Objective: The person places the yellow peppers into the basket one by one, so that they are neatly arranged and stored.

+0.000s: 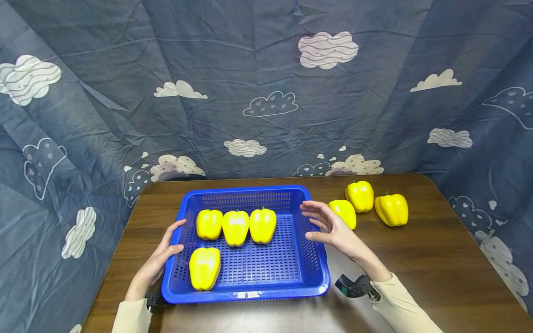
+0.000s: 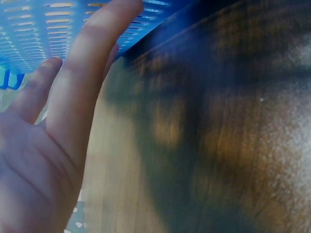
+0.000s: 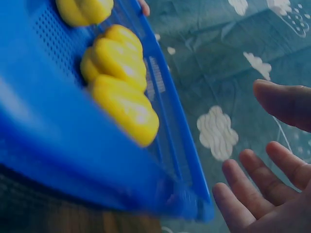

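Observation:
A blue plastic basket (image 1: 287,292) with slotted walls holds several yellow bell peppers. Three of them, the middle one a bell pepper (image 1: 235,229), stand in a row toward the back; another bell pepper (image 1: 205,268) lies at the front left. My left hand (image 1: 154,263) grips the basket's left side, thumb and fingertips over the rim; the left wrist view has its fingers (image 2: 73,92) against the slotted wall. Just off the right rim, my right hand (image 1: 331,229) is held with fingers spread and nothing in it. The right wrist view shows those fingers (image 3: 252,194) apart from the basket.
Right of the basket, on the brown wooden table (image 1: 441,273), are three more yellow peppers: a pepper (image 1: 347,215) partly behind my right hand, a pepper (image 1: 360,196) behind it and a pepper (image 1: 392,209) farther right. A cloud-patterned curtain (image 1: 266,69) hangs beyond the table.

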`<action>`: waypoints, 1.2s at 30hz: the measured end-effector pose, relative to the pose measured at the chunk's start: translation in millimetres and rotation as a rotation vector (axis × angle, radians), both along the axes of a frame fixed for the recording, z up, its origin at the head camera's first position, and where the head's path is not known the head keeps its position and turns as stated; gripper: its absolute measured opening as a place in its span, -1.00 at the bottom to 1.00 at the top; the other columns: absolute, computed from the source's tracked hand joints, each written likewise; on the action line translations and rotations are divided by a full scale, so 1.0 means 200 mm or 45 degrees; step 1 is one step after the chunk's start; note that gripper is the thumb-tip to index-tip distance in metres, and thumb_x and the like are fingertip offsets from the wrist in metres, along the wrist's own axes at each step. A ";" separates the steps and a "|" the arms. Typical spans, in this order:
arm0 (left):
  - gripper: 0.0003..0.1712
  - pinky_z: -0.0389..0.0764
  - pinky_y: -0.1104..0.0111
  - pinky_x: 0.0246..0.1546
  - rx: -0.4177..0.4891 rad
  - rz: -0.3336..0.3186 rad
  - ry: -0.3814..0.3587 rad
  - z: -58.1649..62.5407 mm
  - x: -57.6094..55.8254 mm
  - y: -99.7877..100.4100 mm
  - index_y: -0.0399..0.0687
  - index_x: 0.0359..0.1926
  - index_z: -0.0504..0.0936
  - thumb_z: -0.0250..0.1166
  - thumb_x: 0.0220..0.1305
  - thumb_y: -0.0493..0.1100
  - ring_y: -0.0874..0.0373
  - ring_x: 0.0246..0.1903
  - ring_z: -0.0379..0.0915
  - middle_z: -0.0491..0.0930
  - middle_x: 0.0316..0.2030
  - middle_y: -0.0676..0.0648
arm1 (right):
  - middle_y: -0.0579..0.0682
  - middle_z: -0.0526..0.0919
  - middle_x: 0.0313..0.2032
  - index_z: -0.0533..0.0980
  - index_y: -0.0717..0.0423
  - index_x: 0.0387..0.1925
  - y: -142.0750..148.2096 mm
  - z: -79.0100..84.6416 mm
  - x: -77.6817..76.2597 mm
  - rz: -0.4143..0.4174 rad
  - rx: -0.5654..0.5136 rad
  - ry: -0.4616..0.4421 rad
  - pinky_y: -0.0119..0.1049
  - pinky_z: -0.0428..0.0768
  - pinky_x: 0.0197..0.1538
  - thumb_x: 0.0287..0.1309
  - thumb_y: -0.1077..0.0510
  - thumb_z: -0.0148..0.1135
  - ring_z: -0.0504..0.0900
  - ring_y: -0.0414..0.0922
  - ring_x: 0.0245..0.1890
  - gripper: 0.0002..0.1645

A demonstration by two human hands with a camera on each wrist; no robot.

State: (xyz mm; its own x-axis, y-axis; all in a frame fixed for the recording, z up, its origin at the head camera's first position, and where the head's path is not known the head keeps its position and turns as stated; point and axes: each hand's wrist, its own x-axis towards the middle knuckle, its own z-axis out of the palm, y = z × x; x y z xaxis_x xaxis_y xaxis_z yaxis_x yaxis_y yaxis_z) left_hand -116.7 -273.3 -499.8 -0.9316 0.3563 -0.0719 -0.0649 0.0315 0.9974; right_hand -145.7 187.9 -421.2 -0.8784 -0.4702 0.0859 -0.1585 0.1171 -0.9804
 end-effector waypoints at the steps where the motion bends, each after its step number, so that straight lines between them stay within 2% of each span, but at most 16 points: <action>1: -0.32 0.45 -0.07 -0.01 0.001 -0.001 0.002 0.00 0.00 0.00 0.19 0.45 -0.09 -0.12 0.38 -0.22 -0.37 0.22 -0.05 -0.25 0.38 -0.35 | 0.29 0.22 0.31 0.11 0.27 0.36 0.02 0.00 0.00 -0.011 -0.001 0.001 -0.14 0.21 0.30 0.07 0.40 0.29 0.22 0.18 0.31 -0.15; 4: -0.32 0.45 -0.06 -0.01 -0.002 -0.001 0.007 0.00 0.00 0.00 0.19 0.45 -0.09 -0.12 0.38 -0.23 -0.36 0.22 -0.04 -0.25 0.38 -0.35 | 0.32 0.24 0.29 0.11 0.32 0.35 0.07 -0.01 -0.01 -0.043 -0.011 0.026 -0.24 0.26 0.28 0.06 0.44 0.27 0.24 0.18 0.29 -0.15; 7: -0.32 0.44 -0.07 -0.01 -0.004 0.000 0.007 -0.01 0.00 0.00 0.19 0.45 -0.09 -0.12 0.38 -0.22 -0.38 0.23 -0.05 -0.25 0.38 -0.35 | 0.32 0.29 0.27 0.14 0.32 0.33 0.11 -0.03 -0.02 -0.080 -0.028 0.064 -0.38 0.28 0.25 0.05 0.47 0.26 0.30 0.07 0.27 -0.18; 11: -0.31 0.46 -0.05 -0.01 -0.008 0.004 0.003 0.00 0.00 0.00 0.19 0.45 -0.09 -0.11 0.37 -0.21 -0.34 0.22 -0.01 -0.24 0.38 -0.34 | 0.09 0.38 0.23 0.16 0.33 0.31 0.17 -0.05 -0.03 -0.136 -0.033 0.123 -0.46 0.27 0.23 0.05 0.48 0.25 0.35 -0.10 0.24 -0.21; 13: -0.32 0.47 0.00 -0.02 -0.003 0.004 0.001 0.00 0.00 0.00 0.19 0.45 -0.09 -0.11 0.37 -0.22 -0.25 0.21 0.06 -0.23 0.38 -0.34 | -0.05 0.40 0.21 0.16 0.36 0.30 0.19 -0.07 -0.04 -0.160 -0.032 0.143 -0.47 0.26 0.23 0.04 0.49 0.26 0.35 -0.14 0.23 -0.21; 15: -0.32 0.46 0.05 -0.02 0.005 0.000 0.000 -0.01 0.00 0.00 0.19 0.45 -0.09 -0.11 0.38 -0.23 -0.16 0.20 0.11 -0.22 0.37 -0.35 | -0.11 0.40 0.20 0.15 0.39 0.30 0.21 -0.08 -0.05 -0.185 -0.024 0.154 -0.48 0.24 0.23 0.04 0.48 0.26 0.34 -0.17 0.23 -0.20; 20: -0.31 0.42 0.07 -0.01 0.013 -0.001 0.002 -0.01 0.00 0.00 0.19 0.45 -0.08 -0.11 0.37 -0.23 -0.07 0.19 0.13 -0.21 0.38 -0.35 | 0.12 0.35 0.23 0.16 0.40 0.29 0.26 -0.09 -0.07 -0.249 -0.001 0.166 -0.49 0.19 0.26 0.01 0.48 0.28 0.31 -0.20 0.23 -0.19; 22: -0.31 0.43 0.06 -0.01 0.011 0.000 0.001 -0.01 0.00 0.00 0.19 0.45 -0.08 -0.11 0.37 -0.23 -0.05 0.19 0.13 -0.22 0.38 -0.35 | 0.21 0.32 0.24 0.16 0.39 0.30 0.28 -0.10 -0.07 -0.279 0.024 0.165 -0.39 0.14 0.31 0.01 0.48 0.28 0.28 -0.22 0.24 -0.19; 25: -0.31 0.44 0.11 -0.01 0.017 -0.003 0.005 -0.01 0.00 0.00 0.18 0.45 -0.08 -0.10 0.37 -0.24 0.06 0.18 0.17 -0.22 0.37 -0.35 | 0.21 0.30 0.24 0.16 0.38 0.30 0.31 -0.11 -0.09 -0.313 0.035 0.158 -0.08 0.01 0.37 0.00 0.49 0.27 0.23 -0.18 0.26 -0.18; 28: -0.31 0.46 0.17 -0.02 0.032 -0.010 0.006 -0.01 0.00 0.00 0.18 0.45 -0.08 -0.11 0.37 -0.25 0.20 0.15 0.22 -0.22 0.37 -0.35 | 0.14 0.29 0.25 0.13 0.38 0.31 0.35 -0.14 -0.09 -0.331 0.035 0.140 0.17 -0.11 0.33 0.00 0.49 0.28 0.17 -0.09 0.30 -0.16; 31: -0.31 0.46 0.19 -0.02 0.041 -0.014 0.002 -0.01 0.00 0.00 0.19 0.45 -0.08 -0.11 0.37 -0.25 0.25 0.13 0.23 -0.23 0.37 -0.35 | 0.09 0.27 0.27 0.11 0.38 0.33 0.38 -0.16 -0.10 -0.350 0.037 0.114 0.13 -0.11 0.36 0.01 0.48 0.28 0.11 0.00 0.35 -0.14; 36: -0.31 0.44 0.17 -0.01 0.026 -0.007 -0.001 -0.01 0.00 0.00 0.19 0.45 -0.08 -0.11 0.38 -0.24 0.22 0.15 0.21 -0.24 0.38 -0.34 | 0.23 0.17 0.33 0.05 0.37 0.37 0.43 -0.20 -0.11 -0.370 0.044 0.063 -0.17 -0.03 0.39 0.03 0.47 0.26 0.00 0.16 0.38 -0.10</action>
State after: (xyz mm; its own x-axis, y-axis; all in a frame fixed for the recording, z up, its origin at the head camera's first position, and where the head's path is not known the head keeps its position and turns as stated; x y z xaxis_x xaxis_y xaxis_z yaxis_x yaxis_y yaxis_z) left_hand -116.5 -274.0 -501.8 -0.9296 0.3627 -0.0651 -0.0653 0.0117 0.9978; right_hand -167.8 274.5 -461.8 -0.9717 -0.2033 0.1203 -0.1612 0.1981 -0.9668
